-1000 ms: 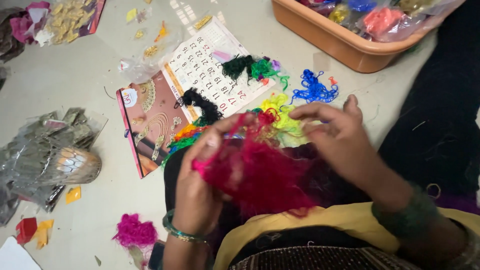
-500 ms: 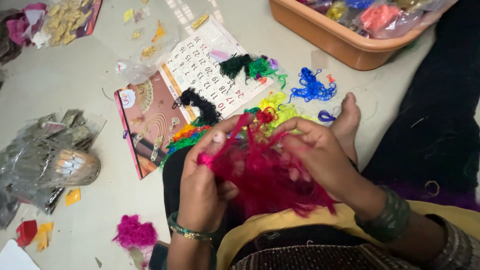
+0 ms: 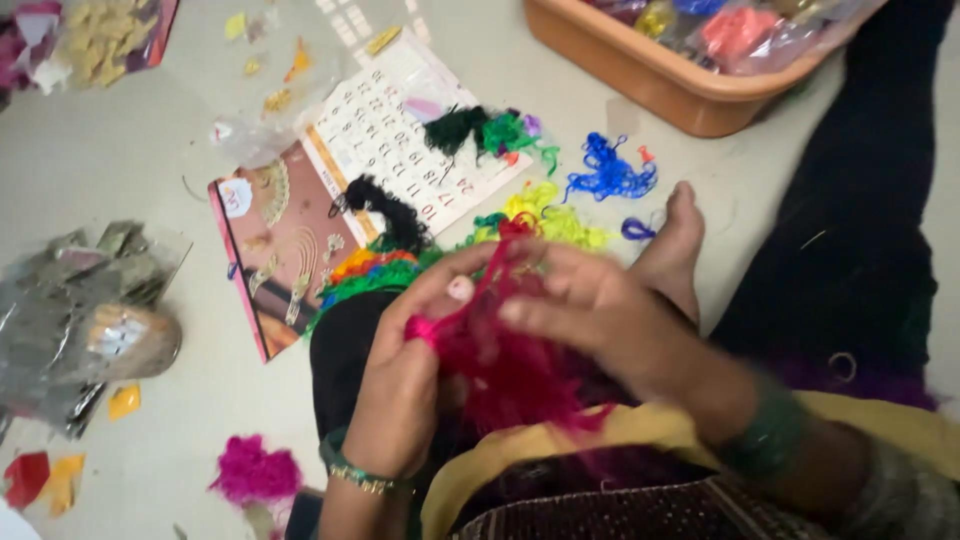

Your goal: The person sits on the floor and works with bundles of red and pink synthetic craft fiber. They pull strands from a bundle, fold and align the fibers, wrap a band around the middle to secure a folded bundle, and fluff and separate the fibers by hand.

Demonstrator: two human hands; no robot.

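- Your left hand (image 3: 405, 385) is pinched shut on one end of a tangled bunch of deep pink fluffy thread (image 3: 510, 365), thumb and fingertips squeezing the fibre tight.
- Your right hand (image 3: 590, 310) curls over the same pink bunch from the other side, fingers closed around its strands; the hand is blurred, so the exact grip is hard to read.
- The pink bunch sits between both of your hands, above your lap, with loose fibre hanging down toward a yellow cloth edge (image 3: 560, 440).
- A green bangle (image 3: 765, 440) circles your right wrist, and a thin green and gold bangle (image 3: 355, 470) circles your left.
- Your bare foot (image 3: 675, 250) rests on the pale floor (image 3: 150, 180) just beyond your right hand.
- A printed calendar sheet (image 3: 390, 130) lies on the floor ahead of you, with a dark green and bright green thread tuft (image 3: 490, 130) on it and a black thread tuft (image 3: 390, 210) at its lower edge.
- A blue thread tuft (image 3: 610, 175) lies near your foot, and a yellow-green thread tuft (image 3: 550, 215) lies just beyond your fingers.
- An orange plastic tub (image 3: 650, 75) holding bagged coloured material stands at the far right.
- A small separate pink fluff ball (image 3: 255, 470) lies on the floor beside your left forearm.
- A crumpled clear plastic bag (image 3: 80, 320) with dark pieces sits well to your left.
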